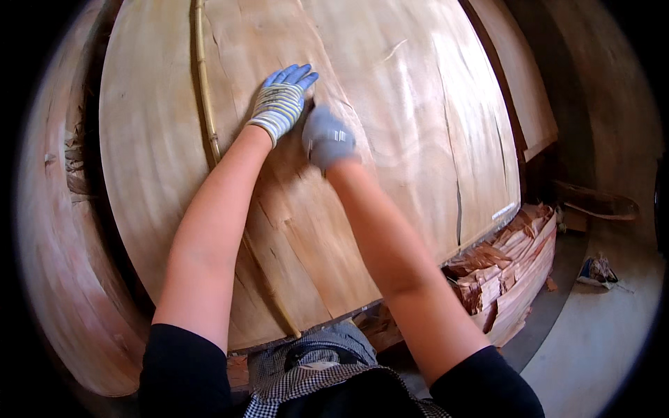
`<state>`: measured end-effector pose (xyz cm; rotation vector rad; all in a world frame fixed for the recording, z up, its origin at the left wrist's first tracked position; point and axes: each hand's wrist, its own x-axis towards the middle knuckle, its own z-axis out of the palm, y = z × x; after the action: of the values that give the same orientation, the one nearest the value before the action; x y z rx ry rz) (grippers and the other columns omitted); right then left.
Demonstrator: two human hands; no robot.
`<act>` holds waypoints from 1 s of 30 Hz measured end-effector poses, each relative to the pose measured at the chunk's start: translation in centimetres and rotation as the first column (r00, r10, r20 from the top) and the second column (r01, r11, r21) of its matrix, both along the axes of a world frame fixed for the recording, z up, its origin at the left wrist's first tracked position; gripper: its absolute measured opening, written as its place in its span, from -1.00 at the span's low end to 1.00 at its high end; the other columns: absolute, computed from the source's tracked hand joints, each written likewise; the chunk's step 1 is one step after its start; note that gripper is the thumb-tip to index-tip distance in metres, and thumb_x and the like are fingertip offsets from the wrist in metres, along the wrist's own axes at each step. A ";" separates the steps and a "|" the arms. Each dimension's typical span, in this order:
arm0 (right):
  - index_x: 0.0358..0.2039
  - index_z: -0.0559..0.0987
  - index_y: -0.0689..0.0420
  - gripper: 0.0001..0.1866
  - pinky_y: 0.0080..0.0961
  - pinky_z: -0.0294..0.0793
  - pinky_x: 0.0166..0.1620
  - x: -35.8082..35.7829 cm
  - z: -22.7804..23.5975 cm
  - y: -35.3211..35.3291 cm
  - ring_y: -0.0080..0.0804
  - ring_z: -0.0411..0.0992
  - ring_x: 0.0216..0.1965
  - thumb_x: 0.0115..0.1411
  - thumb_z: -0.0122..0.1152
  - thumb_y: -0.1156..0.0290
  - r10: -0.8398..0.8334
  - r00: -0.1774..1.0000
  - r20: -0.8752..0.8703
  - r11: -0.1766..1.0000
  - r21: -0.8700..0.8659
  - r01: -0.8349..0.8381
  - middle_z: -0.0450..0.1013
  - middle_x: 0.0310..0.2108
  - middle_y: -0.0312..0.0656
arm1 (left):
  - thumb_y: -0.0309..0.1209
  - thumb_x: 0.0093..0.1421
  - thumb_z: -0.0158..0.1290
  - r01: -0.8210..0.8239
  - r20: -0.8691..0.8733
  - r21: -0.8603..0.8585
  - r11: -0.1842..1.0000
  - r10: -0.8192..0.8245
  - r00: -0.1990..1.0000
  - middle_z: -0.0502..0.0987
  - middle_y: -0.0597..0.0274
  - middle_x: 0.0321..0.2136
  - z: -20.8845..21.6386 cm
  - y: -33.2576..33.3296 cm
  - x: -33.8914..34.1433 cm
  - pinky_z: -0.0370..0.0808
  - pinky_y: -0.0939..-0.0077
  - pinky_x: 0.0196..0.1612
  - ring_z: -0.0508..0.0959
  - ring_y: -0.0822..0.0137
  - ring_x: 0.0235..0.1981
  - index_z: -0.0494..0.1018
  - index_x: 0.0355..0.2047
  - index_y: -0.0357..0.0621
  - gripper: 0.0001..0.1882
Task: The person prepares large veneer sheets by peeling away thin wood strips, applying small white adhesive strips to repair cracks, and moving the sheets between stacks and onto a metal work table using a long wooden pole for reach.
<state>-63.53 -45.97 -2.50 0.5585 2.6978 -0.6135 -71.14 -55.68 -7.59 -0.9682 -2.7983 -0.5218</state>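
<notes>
Thin wood veneer sheets (411, 139) cover the broad work surface in front of me. My left hand (282, 101), in a striped glove with blue fingers, lies flat on a veneer strip, fingers stretched out and pointing away to the upper right. Just right of it, my right hand (329, 137) in a grey-blue glove is closed and smeared by motion. A small dark tip shows beyond its fingers, near the left fingertips; what it belongs to is hidden in the fist. Cracks and overlapping edges run through the veneer around both hands.
A long bamboo stick (204, 90) runs lengthwise over the veneer, partly under my left forearm. Torn veneer pieces (512, 272) are piled at the lower right. More veneer (63, 279) stands to the left across a dark gap. A small bundle of scraps (598, 270) lies on the floor.
</notes>
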 end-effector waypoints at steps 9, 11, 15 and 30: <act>-0.35 0.27 0.19 -0.87 -0.21 0.40 -0.60 26.8 1.1 0.5 -0.05 0.43 -0.63 0.07 -0.12 0.46 0.190 0.976 0.103 0.972 0.117 -0.201 0.41 -0.68 0.03 | 0.03 0.03 -0.05 -0.038 -0.021 -0.130 0.991 0.035 0.999 0.12 0.17 0.15 2.1 0.1 1.5 -0.01 0.25 0.20 0.10 0.15 0.17 0.14 0.11 -0.06 -0.30; -0.33 0.30 0.17 -0.83 -0.22 0.40 -0.62 34.8 1.9 1.6 -0.08 0.43 -0.66 0.02 -0.06 0.46 0.207 0.945 0.252 0.958 0.144 -0.248 0.39 -0.71 -0.04 | 0.03 0.04 -0.05 -0.044 -0.035 -0.155 0.987 0.039 0.999 0.12 0.18 0.16 2.0 0.2 1.4 -0.01 0.23 0.20 0.10 0.15 0.17 0.14 0.11 -0.06 -0.31; -0.28 0.32 0.13 -0.73 -0.14 0.40 -0.60 50.7 2.6 4.7 -0.09 0.44 -0.63 0.07 -0.06 0.22 0.180 0.758 0.627 0.960 0.056 -0.275 0.42 -0.62 -0.06 | 0.01 0.04 -0.05 -0.047 -0.057 -0.195 0.980 0.037 0.998 0.11 0.18 0.16 2.2 0.4 1.6 -0.04 0.22 0.21 0.09 0.15 0.18 0.14 0.11 -0.05 -0.32; -0.34 0.33 0.19 -0.79 -0.12 0.37 -0.34 -1.2 0.9 5.0 0.06 0.41 -0.38 0.13 -0.12 0.31 0.427 0.898 -0.111 0.893 0.207 -0.399 0.44 -0.45 0.09 | 0.08 -0.20 0.15 -0.098 0.126 0.011 0.995 0.095 0.987 0.13 0.04 0.14 2.9 0.6 2.0 -0.03 0.22 0.20 0.08 0.06 0.18 0.04 0.17 -0.01 -0.04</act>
<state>-64.74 -40.92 -1.63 -0.0401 2.9058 -0.3068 -69.19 -55.12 -4.72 -0.8184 -2.9283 -0.6131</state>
